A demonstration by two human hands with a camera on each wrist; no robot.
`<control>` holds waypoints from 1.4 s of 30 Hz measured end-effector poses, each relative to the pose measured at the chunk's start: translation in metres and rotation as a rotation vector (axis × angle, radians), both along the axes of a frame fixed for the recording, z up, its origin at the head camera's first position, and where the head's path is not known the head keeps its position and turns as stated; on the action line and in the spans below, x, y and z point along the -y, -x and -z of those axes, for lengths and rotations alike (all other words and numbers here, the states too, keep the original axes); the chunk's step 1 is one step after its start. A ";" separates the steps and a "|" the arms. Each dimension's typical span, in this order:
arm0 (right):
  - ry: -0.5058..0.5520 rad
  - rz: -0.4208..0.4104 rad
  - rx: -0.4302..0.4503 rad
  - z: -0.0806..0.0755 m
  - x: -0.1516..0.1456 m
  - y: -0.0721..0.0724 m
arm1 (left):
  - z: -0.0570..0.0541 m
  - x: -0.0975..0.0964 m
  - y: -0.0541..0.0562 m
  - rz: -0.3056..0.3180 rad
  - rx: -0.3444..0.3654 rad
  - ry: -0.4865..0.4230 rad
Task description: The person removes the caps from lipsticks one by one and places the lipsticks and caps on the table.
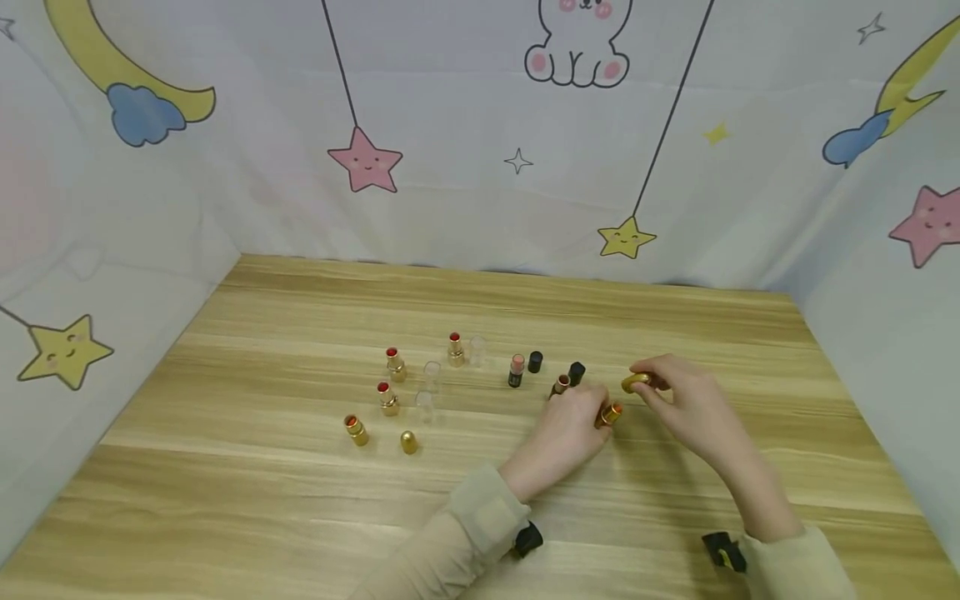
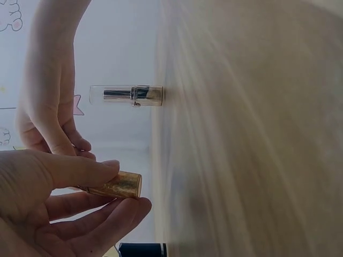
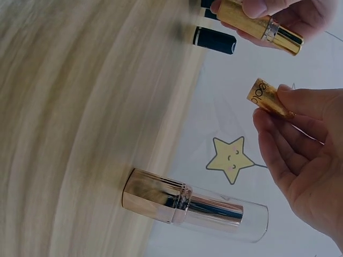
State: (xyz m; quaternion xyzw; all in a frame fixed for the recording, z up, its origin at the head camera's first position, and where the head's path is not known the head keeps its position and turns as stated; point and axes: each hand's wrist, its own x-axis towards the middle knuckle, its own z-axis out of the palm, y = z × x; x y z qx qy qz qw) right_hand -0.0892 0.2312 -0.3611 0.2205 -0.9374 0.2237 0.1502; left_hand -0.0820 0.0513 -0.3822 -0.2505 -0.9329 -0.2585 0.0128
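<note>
My left hand [image 1: 566, 429] grips a gold lipstick [image 1: 611, 414] by its base, its orange tip uncovered. In the right wrist view the gold lipstick [image 3: 244, 17] shows a shiny inner tube. My right hand [image 1: 686, 400] pinches a gold cap [image 1: 636, 382], apart from the lipstick and slightly beyond it. Lettering runs along the cap [image 3: 262, 96] in the right wrist view. Just beyond my left hand, a dark lipstick [image 1: 561, 384] is partly hidden by it, with a black cap [image 1: 576, 372] close by.
A pink lipstick [image 1: 516, 371] stands beside a black cap [image 1: 536, 362]. Further left are several red lipsticks [image 1: 395, 365], clear caps [image 1: 424, 406], another gold lipstick [image 1: 356, 430] and a gold cap [image 1: 408, 442]. A clear-capped lipstick [image 3: 155, 195] stands in the right wrist view.
</note>
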 end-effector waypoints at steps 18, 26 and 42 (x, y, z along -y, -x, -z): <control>-0.134 -0.033 -0.012 0.014 0.004 0.016 | 0.009 -0.008 0.002 0.037 -0.057 0.065; -0.229 -0.050 -0.037 0.017 0.008 0.020 | 0.011 -0.007 0.004 0.028 -0.081 0.075; -0.351 -0.033 0.010 0.021 0.012 0.026 | 0.013 -0.006 0.007 0.026 -0.082 0.098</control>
